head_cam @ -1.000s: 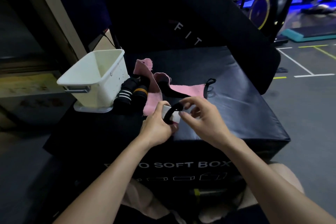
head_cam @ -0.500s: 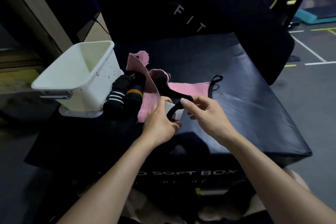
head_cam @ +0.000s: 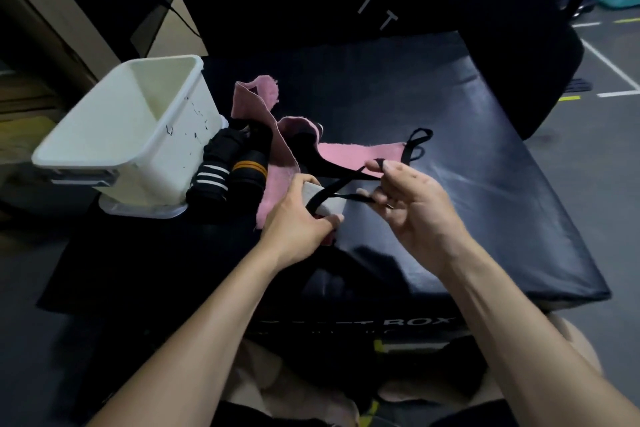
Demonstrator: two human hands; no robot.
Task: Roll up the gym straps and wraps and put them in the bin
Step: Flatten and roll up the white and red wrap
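1. The left hand [head_cam: 298, 218] grips a small pale grey rolled pad [head_cam: 329, 202] above the near part of a black padded vinyl box [head_cam: 485, 184], thumb on top and fingers curled round it from below
2. A narrow black strap loop [head_cam: 341, 185] runs from the pad across to the right hand [head_cam: 414, 208]
3. The right hand pinches the far end of that loop between thumb and forefinger, and a lower strand passes by its other fingers, which are loosely bent; the loop looks stretched between the two hands
4. Just behind the hands a flat pink fabric wrap [head_cam: 360, 156] lies unrolled on the box top, one end standing up in a fold near the bin, with a thin black loop [head_cam: 417, 142] at its right end
5. Two rolled dark wraps lie side by side left of the pink one: a black roll with white stripes [head_cam: 213, 177], touching the bin wall, and a black roll with an orange band [head_cam: 249, 172]
6. The white rectangular plastic bin [head_cam: 114, 146] stands on the left part of the box, resting on a pale flat lid-like base [head_cam: 138, 210]; what its inside holds cannot be told from here
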